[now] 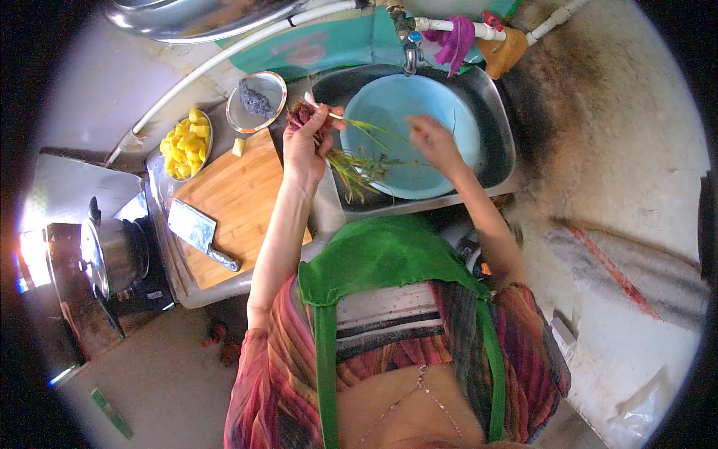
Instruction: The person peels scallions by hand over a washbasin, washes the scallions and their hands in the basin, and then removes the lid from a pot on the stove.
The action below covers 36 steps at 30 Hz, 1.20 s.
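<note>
My left hand [308, 142] is wrapped round a bunch of spring onions [355, 173], between the chopping board and the sink. Their reddish-purple bulbs stick out at the top of the fist, and the long green leaves trail over the basin's left rim. One pale stem with a white end stands apart from the bunch near the thumb. Over the light blue basin [458, 176], my right hand [434, 142] is slightly blurred, its fingers curled together; what they pinch, if anything, cannot be made out. The basin sits in the metal sink [502, 142] below the tap [411, 52].
Left of the sink lies a wooden chopping board [250, 194] with a cleaver [196, 228] and a pale yellow piece [238, 147]. Behind it are a plate of yellow chunks [185, 146] and a bowl [258, 123] with a grey scourer. A lidded pot [112, 254] stands far left.
</note>
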### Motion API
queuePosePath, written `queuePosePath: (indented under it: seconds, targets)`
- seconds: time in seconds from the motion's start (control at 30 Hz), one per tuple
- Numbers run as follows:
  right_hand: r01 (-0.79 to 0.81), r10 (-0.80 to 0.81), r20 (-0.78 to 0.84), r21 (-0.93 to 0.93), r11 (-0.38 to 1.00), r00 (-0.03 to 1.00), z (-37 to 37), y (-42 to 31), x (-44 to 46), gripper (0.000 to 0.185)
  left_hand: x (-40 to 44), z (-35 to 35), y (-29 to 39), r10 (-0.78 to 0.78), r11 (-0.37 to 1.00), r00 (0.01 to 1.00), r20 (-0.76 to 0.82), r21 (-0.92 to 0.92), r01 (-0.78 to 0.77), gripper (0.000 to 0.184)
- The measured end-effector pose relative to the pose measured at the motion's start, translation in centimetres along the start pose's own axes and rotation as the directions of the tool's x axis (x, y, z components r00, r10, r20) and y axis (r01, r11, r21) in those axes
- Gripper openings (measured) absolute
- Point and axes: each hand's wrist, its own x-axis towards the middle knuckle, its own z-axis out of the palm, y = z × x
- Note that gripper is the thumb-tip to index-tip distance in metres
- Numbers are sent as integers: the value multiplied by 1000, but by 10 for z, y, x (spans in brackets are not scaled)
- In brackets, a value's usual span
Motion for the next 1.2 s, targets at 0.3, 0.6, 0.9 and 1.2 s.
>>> queuePosePath:
  seconds: [0.3,0.6,0.9,1.2]
  targets:
    - [-12,1,123,90,996,992,-16,-77,49,10,-10,4,-17,-98,994,992,-81,32,101,14]
    - [-206,81,385,294,934,919,12,-80,52,12,-16,-37,-29,-181,983,983,-42,-1,181,23]
    - [-308,402,38,-579,755,915,-73,50,3,16,-20,-64,-20,-171,909,960,221,-340,240,26]
    - [-409,494,-49,-634,656,868,-88,76,-9,21,-14,-29,-15,-107,797,900,422,-505,331,33]
